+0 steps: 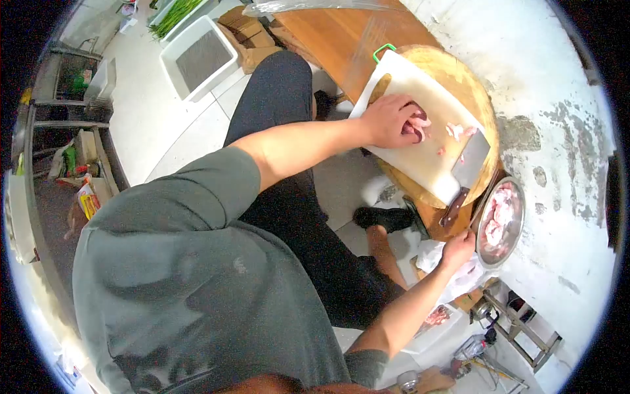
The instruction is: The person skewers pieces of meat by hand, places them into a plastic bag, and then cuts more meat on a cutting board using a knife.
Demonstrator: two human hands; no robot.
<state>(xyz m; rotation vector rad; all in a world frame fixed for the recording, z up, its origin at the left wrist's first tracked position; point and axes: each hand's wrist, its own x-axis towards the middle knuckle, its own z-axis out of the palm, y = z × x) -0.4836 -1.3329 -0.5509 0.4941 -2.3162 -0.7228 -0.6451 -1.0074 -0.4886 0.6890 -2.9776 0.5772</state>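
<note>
My left hand is curled around dark red and pale pieces of raw meat above the white cutting board. Small meat scraps lie on the board beyond it. A broad-bladed cleaver rests flat along the board's far edge, its brown handle jutting out past the corner. My right hand grips the near rim of a metal bowl, which is tilted and holds pink pieces of meat. Behind my left hand lies a brown wooden object, partly hidden.
The board sits on a round wooden block over a wooden table, against a peeling wall. A plastic bag hangs below my right hand. A white bin and cardboard stand on the floor.
</note>
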